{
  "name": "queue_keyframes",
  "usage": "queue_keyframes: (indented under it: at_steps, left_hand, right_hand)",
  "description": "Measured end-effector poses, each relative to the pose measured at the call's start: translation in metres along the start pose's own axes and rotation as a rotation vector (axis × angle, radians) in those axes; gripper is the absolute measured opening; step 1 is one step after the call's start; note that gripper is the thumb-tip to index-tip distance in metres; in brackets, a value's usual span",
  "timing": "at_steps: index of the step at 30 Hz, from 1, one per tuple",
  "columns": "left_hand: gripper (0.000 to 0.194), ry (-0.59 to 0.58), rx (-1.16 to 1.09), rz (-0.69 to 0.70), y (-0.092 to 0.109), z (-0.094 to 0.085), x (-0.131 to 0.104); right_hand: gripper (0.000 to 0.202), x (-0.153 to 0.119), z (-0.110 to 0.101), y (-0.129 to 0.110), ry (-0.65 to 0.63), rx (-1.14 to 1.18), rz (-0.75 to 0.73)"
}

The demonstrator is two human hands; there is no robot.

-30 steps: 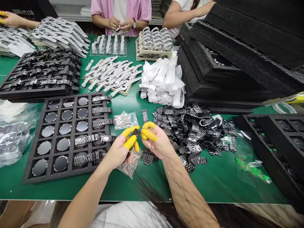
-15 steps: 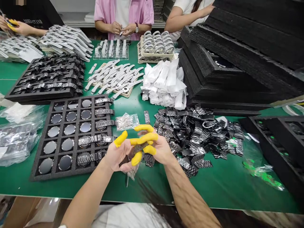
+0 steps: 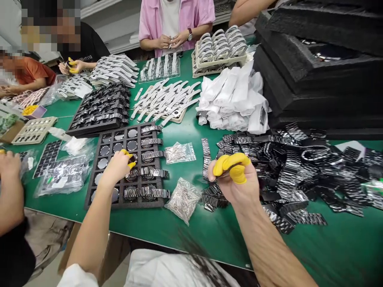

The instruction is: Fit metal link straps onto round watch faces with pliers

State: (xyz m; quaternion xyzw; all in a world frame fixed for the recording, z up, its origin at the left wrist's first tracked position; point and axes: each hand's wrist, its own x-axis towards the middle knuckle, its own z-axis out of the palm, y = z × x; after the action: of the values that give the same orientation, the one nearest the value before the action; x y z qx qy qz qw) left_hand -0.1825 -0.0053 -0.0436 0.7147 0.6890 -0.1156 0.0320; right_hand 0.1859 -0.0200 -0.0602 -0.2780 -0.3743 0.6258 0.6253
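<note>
My left hand [image 3: 116, 167], in yellow finger cots, reaches down into the black foam tray [image 3: 118, 204]. Its fingertips close around the edge of a round watch case [image 3: 132, 158] in the third column. Other watch cases lie in the slots, and several along the right side carry black metal straps [image 3: 154, 172]. Above the table, to the right, my right hand [image 3: 239, 179] is curled closed, also in yellow finger cots. Between its thumb and fingers is a dark metal watch strap [image 3: 222, 177], mostly hidden by the fingers.
Loose black straps [image 3: 287, 167] are heaped at right, before stacked black foam trays [image 3: 314, 99]. Small bags of metal pins [image 3: 184, 201] lie between my hands. White wrapped bundles [image 3: 230, 99] and white straps [image 3: 167, 101] sit farther back. Co-workers sit around the table; one's arm [image 3: 10, 187] is at left.
My hands were together over the table with the strap between them. The left has moved away to the tray; the right keeps the strap. The view has swung left.
</note>
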Motion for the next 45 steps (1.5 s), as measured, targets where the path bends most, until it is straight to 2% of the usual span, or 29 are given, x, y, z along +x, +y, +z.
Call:
queue_keyframes:
  at_steps: [5,8,10,13,15,17,19,21,22,23,25,27,29,33,45]
  left_hand:
    - [0.019,0.008,0.022,0.016,0.012,-0.005,0.007]
    - [0.021,0.049,-0.045,0.000,0.011,-0.006,0.003]
    - [0.026,0.093,-0.124,-0.022,0.003,-0.004,0.000]
    - [0.024,0.163,-0.280,-0.059,-0.009,-0.001,-0.002]
    - [0.025,0.217,-0.423,-0.094,-0.008,0.001,-0.003]
    - [0.033,0.279,-0.630,-0.115,0.007,0.000,-0.006]
    - [0.038,0.311,-0.971,-0.090,0.038,-0.003,-0.012]
    - [0.042,0.252,-1.475,-0.027,0.076,-0.005,-0.019]
    - [0.040,0.192,-1.571,0.009,0.094,-0.006,-0.023]
    - [0.036,0.151,-1.590,0.042,0.110,-0.006,-0.025]
    - [0.027,0.115,-1.467,0.164,0.134,-0.002,-0.029]
    - [0.040,0.150,-1.294,0.315,0.144,0.005,-0.029]
    - [0.056,0.207,-1.170,0.427,0.145,0.013,-0.027]
    - [0.070,0.266,-1.066,0.502,0.137,0.024,-0.026]
    - [0.080,0.352,-0.890,0.565,0.134,0.030,-0.031]
  right_hand:
    - [0.041,-0.003,0.004,-0.003,-0.019,0.052,0.042]
    - [0.044,-0.006,0.006,-0.008,-0.041,0.118,0.096]
    - [0.049,-0.008,0.007,-0.009,-0.081,0.142,0.191]
    - [0.053,-0.011,0.008,-0.006,-0.215,0.139,0.410]
    - [0.051,-0.012,0.008,-0.002,-0.310,0.154,0.546]
    - [0.049,-0.014,0.010,0.004,-0.383,0.182,0.636]
    - [0.048,-0.016,0.014,0.012,-0.413,0.198,0.673]
    - [0.049,-0.019,0.020,0.021,-0.389,0.181,0.659]
    - [0.049,-0.020,0.023,0.026,-0.357,0.161,0.638]
    - [0.049,-0.021,0.026,0.031,-0.321,0.139,0.611]
    - [0.048,-0.022,0.032,0.040,-0.251,0.101,0.560]
    - [0.048,-0.023,0.034,0.047,-0.212,0.082,0.531]
    - [0.048,-0.022,0.035,0.051,-0.204,0.074,0.527]
    - [0.047,-0.022,0.033,0.053,-0.211,0.032,0.566]
    - [0.048,-0.025,0.030,0.059,-0.169,-0.038,0.612]
